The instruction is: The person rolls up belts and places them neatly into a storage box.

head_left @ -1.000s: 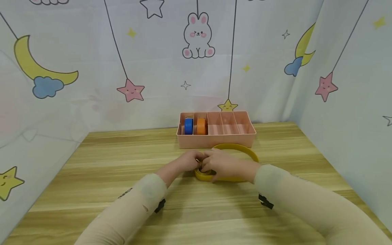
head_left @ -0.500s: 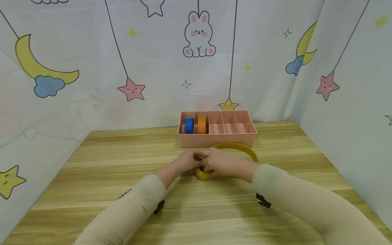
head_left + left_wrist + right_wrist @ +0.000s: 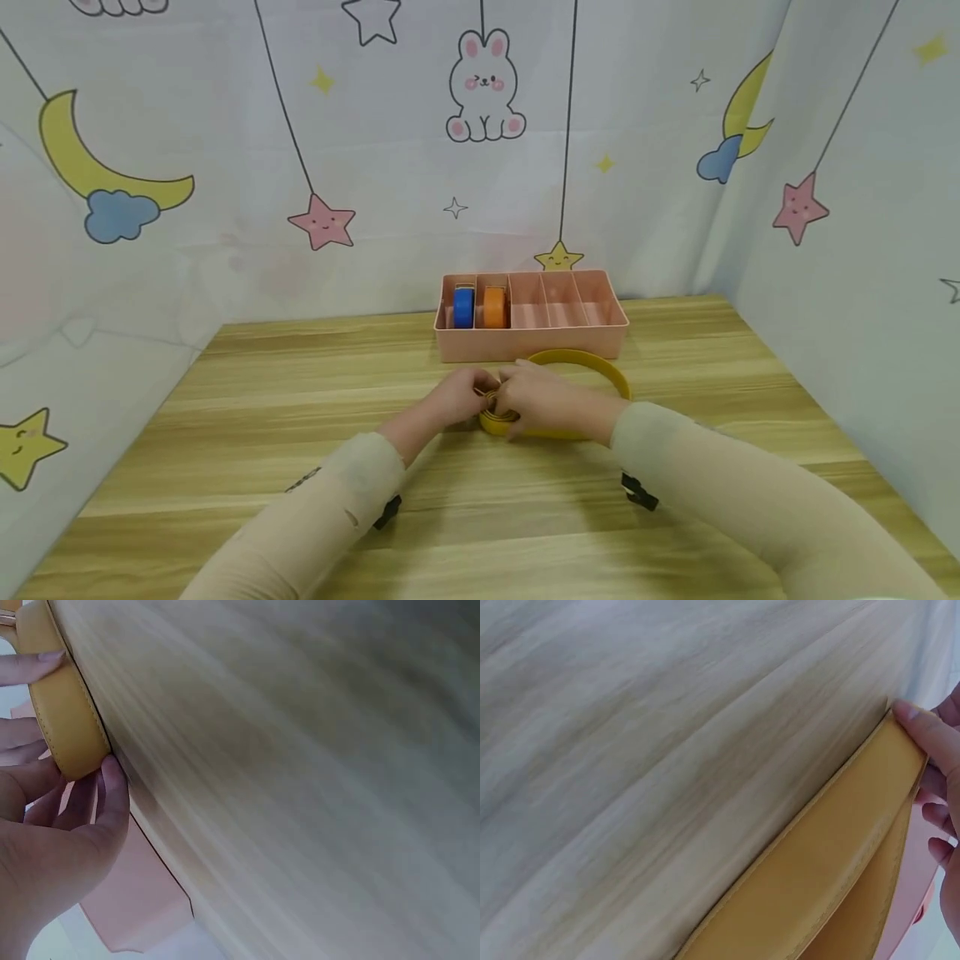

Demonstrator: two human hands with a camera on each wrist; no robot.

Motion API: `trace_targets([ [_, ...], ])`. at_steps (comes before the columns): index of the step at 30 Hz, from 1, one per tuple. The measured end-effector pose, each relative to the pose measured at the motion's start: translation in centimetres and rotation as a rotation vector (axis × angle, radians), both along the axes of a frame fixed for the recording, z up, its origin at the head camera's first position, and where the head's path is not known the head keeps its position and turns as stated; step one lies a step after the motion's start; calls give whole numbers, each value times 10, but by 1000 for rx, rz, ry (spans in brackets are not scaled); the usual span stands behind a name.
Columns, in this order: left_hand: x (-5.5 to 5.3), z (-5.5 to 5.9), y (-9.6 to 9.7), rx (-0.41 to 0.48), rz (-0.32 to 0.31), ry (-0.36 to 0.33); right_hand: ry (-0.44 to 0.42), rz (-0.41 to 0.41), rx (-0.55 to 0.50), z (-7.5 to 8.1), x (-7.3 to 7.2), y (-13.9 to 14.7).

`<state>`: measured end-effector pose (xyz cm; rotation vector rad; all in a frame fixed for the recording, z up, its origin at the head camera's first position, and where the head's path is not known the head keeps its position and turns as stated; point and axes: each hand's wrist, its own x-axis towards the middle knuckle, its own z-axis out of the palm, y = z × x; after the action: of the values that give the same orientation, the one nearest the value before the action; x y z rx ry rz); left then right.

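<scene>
A yellow belt [image 3: 577, 357] stands on its edge on the wooden table, one end coiled into a roll and the rest curving in a wide loop to the right. My left hand [image 3: 461, 396] grips the roll's left side, thumb and fingertips at its edge; the left wrist view shows its fingers on the stitched yellow strap [image 3: 71, 712]. From the right, my right hand [image 3: 551, 400] holds the roll, its thumb pressed on the strap [image 3: 817, 847] in the right wrist view. The fingers partly hide the coil's centre.
Just behind the belt stands a pink divided box [image 3: 532, 343]. A blue rolled belt [image 3: 463, 308] and an orange rolled belt [image 3: 494, 308] sit in its two left compartments. A patterned cloth [image 3: 390, 150] hangs behind the table [image 3: 480, 533] and along its sides.
Both hands stay at the roll, with fingers shifting around it. My right hand has moved slightly left, and the loose loop's right edge has drawn in slightly.
</scene>
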<state>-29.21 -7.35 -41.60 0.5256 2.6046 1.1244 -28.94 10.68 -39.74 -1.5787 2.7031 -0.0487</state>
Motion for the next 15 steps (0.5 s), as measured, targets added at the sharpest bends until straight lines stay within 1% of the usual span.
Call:
trace_targets([
  [3, 0, 0, 0, -9, -4, -12, 7, 24, 11, -1, 0, 5],
  [6, -1, 0, -1, -7, -15, -16, 24, 59, 19, -1, -1, 10],
  [8, -2, 1, -2, -9, -21, -13, 25, 68, 20, 0, -2, 14],
  [12, -2, 0, -2, -22, -23, -6, 22, 58, 23, -1, -2, 20],
  [15, -1, -1, -1, -54, -19, 5, 22, 38, 7, -3, 0, 22],
])
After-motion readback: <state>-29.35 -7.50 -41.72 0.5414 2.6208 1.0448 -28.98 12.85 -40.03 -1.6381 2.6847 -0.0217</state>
